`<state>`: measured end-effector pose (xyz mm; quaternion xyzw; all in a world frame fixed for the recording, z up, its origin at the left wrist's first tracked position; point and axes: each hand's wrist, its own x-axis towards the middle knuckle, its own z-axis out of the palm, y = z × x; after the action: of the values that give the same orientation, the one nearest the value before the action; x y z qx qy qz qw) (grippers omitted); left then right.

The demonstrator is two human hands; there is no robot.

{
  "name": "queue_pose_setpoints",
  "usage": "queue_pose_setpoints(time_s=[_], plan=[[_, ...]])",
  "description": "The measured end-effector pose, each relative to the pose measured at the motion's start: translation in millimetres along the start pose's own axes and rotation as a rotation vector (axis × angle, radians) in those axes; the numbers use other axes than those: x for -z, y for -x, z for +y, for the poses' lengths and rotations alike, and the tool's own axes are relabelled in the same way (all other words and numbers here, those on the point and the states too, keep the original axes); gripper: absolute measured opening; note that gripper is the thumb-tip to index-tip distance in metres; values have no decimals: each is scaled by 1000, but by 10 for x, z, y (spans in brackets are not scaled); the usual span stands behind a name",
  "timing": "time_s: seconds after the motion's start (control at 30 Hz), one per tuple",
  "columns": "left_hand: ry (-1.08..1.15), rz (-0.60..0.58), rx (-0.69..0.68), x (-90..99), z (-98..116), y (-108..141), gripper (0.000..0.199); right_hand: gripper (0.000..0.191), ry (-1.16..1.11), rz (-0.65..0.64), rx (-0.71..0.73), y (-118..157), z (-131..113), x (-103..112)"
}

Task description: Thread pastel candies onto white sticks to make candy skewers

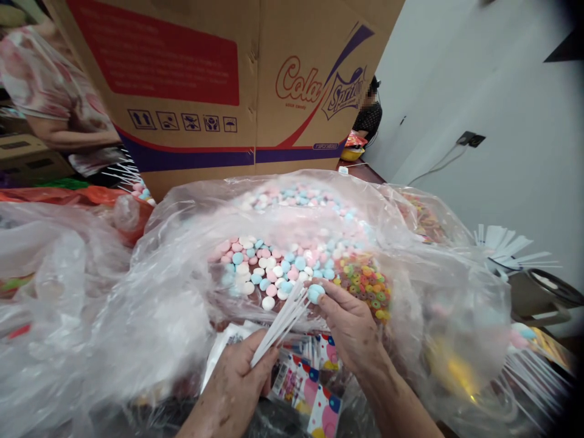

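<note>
Though amid plastic (132, 334), box (296, 36) ahead, left fingers (249, 345) round sticks (279, 320), right fingers (338, 295) round seemingly two candies (314, 294).

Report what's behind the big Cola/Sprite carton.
Past the left edge of the carton: a person in a pink-patterned top, and white sticks. Past the right: another person in dark clothing, and something yellow. Anything directly behind is covered.

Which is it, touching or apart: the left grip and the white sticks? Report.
Touching. The head view shows the left grip closed around the white sticks, whose upper lengths jut out beyond it.
</note>
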<state>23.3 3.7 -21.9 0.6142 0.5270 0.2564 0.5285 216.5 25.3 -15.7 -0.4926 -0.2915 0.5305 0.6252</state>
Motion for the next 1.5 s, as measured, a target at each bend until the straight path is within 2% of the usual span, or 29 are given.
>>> queue_pose_setpoints(time_s=[0.13,0.3,0.43,0.57,0.73,0.83,0.9,0.97,1.03,1.13,1.23,1.33,1.5], plan=[[43,51,-17,-30,11,2,35,33,312,32,129,13,95,99],[114,106,-13,-76,46,31,38,28,702,-76,408,80,31,135],[163,201,12,-99,58,74,38,32,855,-171,698,146,-3,93],[159,232,17,-121,20,90,32,35,906,-232,834,250,37,3],[152,204,8,-112,46,53,42,32,897,-338,813,372,35,-151],[178,148,0,-62,93,25,43,33,883,-350,764,343,-52,-77],[207,171,10,-30,99,23,39,29,894,-200,697,260,-128,91],[246,218,26,-13,73,35,32,23,976,24,657,141,-189,317],[285,242,38,-15,26,52,31,19,1137,107,657,22,-215,534],[321,236,58,-35,-44,63,38,20,1417,70,623,-104,-184,722],[355,245,49,-48,-69,46,40,22,1612,64,543,-155,-131,730],[375,255,48,-46,-62,22,40,19,1662,61,485,-168,-119,679],[429,244,119,-49,-98,24,34,14,1645,18,453,-169,-136,673]])
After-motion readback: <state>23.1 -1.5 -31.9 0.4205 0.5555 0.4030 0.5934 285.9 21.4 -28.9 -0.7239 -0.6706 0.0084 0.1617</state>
